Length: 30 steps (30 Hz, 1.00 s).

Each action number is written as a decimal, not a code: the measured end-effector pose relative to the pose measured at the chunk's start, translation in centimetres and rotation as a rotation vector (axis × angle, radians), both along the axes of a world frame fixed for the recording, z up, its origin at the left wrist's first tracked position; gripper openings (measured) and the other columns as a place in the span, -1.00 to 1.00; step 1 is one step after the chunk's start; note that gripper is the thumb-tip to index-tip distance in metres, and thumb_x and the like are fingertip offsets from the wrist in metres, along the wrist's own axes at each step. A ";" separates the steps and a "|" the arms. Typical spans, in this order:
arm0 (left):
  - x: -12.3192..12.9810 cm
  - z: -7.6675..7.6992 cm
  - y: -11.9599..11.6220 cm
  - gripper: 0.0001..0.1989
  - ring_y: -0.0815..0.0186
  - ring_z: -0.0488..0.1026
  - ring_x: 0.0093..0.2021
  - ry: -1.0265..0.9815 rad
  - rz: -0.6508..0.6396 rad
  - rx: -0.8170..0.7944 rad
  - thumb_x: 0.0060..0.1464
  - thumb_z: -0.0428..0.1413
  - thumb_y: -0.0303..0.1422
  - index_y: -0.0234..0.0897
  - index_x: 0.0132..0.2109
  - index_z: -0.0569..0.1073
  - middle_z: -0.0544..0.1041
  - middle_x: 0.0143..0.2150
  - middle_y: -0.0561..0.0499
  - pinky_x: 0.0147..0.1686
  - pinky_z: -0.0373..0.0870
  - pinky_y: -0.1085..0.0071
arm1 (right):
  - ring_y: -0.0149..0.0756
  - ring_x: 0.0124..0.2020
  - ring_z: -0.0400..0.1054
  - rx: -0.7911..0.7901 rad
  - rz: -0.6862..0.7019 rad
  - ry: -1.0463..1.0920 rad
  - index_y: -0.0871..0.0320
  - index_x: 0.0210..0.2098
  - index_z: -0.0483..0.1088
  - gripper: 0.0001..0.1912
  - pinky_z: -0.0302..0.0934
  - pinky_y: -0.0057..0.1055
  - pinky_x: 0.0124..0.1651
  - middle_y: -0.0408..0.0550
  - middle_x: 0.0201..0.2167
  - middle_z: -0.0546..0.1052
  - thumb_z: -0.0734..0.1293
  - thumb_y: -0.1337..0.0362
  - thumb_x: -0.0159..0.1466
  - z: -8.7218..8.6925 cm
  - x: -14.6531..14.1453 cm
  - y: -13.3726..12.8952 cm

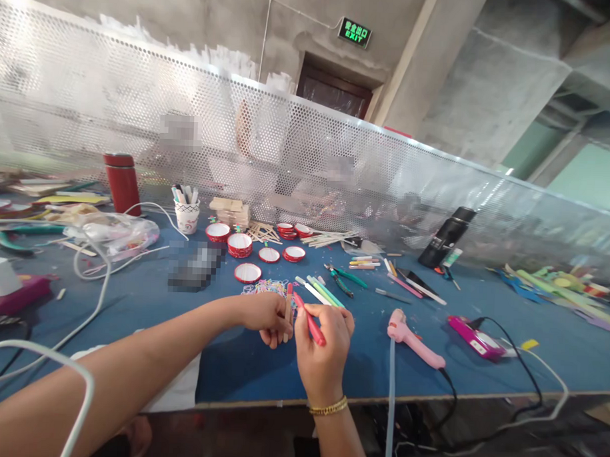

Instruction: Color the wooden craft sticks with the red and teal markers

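My left hand (270,316) pinches a flat wooden craft stick (287,314) that stands nearly upright; its upper end is coloured red. Closed around a red marker pen (312,324), my right hand (325,346) holds the tip against or close to the red end of the stick; I cannot tell whether they touch. A heap of small coloured rubber bands (269,287) lies just behind my left hand. Beyond my right hand are several markers, a green one (327,290) among them.
Red-rimmed lids (247,273), pliers (339,281) and wooden sticks (265,233) lie farther back. A pink glue gun (414,340) and a purple power strip (476,338) are at right. A red flask (122,184), a cup of markers (187,216) and white cables (103,281) stand or lie left.
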<state>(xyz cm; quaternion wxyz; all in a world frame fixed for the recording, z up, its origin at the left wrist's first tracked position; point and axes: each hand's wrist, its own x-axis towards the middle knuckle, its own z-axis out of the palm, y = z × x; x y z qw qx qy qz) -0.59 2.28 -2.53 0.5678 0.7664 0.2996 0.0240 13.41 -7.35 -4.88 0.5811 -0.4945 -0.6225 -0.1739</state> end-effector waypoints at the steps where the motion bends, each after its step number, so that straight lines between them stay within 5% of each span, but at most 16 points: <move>1: 0.0 0.0 0.0 -0.82 0.39 0.51 -0.51 0.003 0.005 -0.001 0.00 0.19 -0.30 -0.32 -0.44 0.45 0.50 -0.53 0.05 -0.48 0.45 0.51 | -0.36 -0.36 0.37 0.003 -0.003 0.004 0.12 -0.33 0.36 -0.93 0.08 -0.23 0.05 -0.17 -0.44 0.49 0.28 0.31 0.30 0.0 0.0 0.0; 9: 0.2 0.0 0.0 -0.90 0.42 0.49 -0.54 0.020 0.002 0.019 0.00 0.14 -0.42 -0.32 -0.45 0.45 0.49 -0.54 0.08 -0.51 0.44 0.53 | -0.35 -0.33 0.37 -0.012 0.049 -0.025 0.12 -0.30 0.36 -0.96 0.08 -0.24 0.04 -0.16 -0.43 0.49 0.28 0.31 0.30 0.1 0.0 0.0; 30: 0.1 0.4 -0.2 -0.87 0.42 0.50 -0.52 0.028 0.009 -0.005 0.01 0.16 -0.35 -0.32 -0.43 0.46 0.50 -0.52 0.06 -0.49 0.44 0.53 | -0.34 -0.33 0.37 -0.034 0.014 -0.014 0.11 -0.33 0.37 -0.93 0.06 -0.22 0.06 -0.16 -0.43 0.49 0.28 0.28 0.31 0.1 -0.1 -0.2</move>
